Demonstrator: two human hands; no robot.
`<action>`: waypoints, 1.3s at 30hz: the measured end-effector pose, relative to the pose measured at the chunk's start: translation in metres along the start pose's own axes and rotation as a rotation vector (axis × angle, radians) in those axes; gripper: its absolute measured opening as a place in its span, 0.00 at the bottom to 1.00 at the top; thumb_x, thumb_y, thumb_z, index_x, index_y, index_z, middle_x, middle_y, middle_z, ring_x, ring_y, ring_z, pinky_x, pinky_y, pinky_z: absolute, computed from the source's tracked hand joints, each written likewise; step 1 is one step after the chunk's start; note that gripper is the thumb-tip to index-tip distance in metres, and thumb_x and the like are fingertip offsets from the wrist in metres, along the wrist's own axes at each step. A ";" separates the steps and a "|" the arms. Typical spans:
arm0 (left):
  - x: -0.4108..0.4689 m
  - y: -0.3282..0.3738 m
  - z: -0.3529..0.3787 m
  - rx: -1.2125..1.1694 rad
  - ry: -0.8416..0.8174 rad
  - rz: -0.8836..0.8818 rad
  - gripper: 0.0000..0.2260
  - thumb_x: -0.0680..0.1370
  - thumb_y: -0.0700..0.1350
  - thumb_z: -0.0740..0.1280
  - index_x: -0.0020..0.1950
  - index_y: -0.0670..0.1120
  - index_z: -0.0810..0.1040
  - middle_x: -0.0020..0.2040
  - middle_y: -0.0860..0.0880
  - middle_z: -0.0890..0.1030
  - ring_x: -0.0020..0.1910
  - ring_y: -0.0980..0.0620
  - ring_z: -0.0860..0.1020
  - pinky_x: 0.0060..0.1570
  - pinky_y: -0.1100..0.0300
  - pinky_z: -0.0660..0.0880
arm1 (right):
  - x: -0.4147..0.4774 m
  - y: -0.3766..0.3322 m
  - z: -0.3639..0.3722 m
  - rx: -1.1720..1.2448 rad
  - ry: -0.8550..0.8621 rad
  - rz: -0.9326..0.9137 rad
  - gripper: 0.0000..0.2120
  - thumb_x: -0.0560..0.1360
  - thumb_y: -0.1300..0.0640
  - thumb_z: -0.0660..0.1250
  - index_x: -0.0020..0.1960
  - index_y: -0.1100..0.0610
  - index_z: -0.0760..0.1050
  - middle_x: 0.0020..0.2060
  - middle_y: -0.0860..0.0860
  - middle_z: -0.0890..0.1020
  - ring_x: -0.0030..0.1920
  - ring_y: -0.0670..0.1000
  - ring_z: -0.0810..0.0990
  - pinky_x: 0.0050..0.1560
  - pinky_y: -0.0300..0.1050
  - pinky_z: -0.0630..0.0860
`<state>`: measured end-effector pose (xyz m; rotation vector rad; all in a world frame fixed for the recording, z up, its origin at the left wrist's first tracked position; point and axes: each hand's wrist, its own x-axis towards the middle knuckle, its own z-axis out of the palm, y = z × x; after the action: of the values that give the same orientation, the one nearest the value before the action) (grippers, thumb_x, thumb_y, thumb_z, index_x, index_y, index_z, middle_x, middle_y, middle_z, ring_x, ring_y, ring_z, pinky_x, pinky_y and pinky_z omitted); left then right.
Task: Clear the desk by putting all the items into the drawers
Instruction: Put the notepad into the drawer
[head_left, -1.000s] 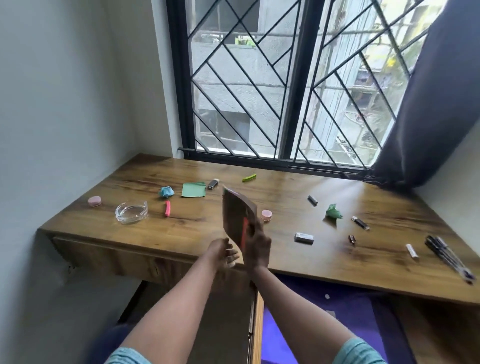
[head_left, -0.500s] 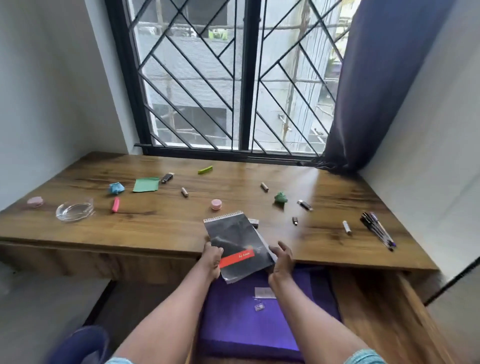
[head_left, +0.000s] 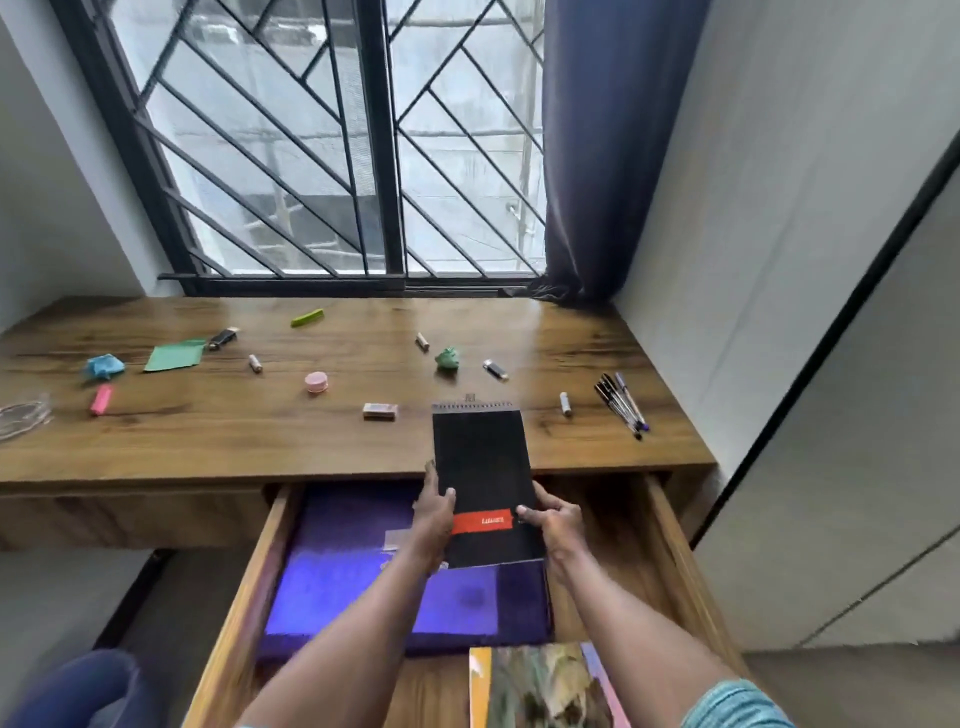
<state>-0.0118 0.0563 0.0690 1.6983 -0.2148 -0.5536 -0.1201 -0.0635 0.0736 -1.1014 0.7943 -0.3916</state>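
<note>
"Currently, where is the spiral notepad (head_left: 482, 467) hanging?"
"Over the open drawer (head_left: 248, 584), with left hand (head_left: 435, 512) and right hand (head_left: 555, 522) gripping its near sides. Its far end is overlapping the desk (head_left: 260, 441) edge, possibly snagging during lowering."

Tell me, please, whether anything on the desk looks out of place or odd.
Nothing looks spilled or broken. Two crumpled paper wads, a blue wad at the left and a green wad near the middle, lie on the desk like litter.

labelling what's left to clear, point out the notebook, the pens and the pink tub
notebook (head_left: 483, 467), head view, middle of the black cover
pens (head_left: 621, 404), head view, middle of the bundle
pink tub (head_left: 316, 382), head view, its lid
</note>
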 end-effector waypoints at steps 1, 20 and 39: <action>-0.003 -0.004 0.011 -0.004 -0.020 -0.004 0.24 0.79 0.37 0.55 0.74 0.53 0.61 0.68 0.47 0.73 0.63 0.45 0.75 0.64 0.50 0.73 | -0.002 0.002 -0.013 0.000 0.022 0.009 0.25 0.68 0.77 0.65 0.64 0.64 0.74 0.57 0.62 0.79 0.44 0.54 0.79 0.56 0.51 0.76; -0.043 -0.069 0.121 0.411 -0.386 -0.250 0.08 0.76 0.33 0.67 0.49 0.46 0.76 0.42 0.47 0.77 0.42 0.52 0.77 0.41 0.58 0.80 | -0.014 0.045 -0.152 -0.749 0.315 0.188 0.17 0.73 0.71 0.61 0.60 0.64 0.77 0.54 0.60 0.82 0.51 0.57 0.80 0.48 0.42 0.73; -0.032 -0.063 0.177 0.969 -0.349 -0.210 0.37 0.76 0.40 0.67 0.78 0.40 0.48 0.75 0.37 0.51 0.73 0.40 0.60 0.72 0.57 0.63 | 0.026 0.039 -0.132 -1.321 0.353 0.027 0.23 0.79 0.67 0.49 0.73 0.64 0.58 0.67 0.60 0.69 0.66 0.58 0.72 0.64 0.47 0.69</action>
<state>-0.1336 -0.0711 -0.0032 2.5660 -0.6351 -1.0043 -0.2037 -0.1484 -0.0003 -2.2705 1.4435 0.0275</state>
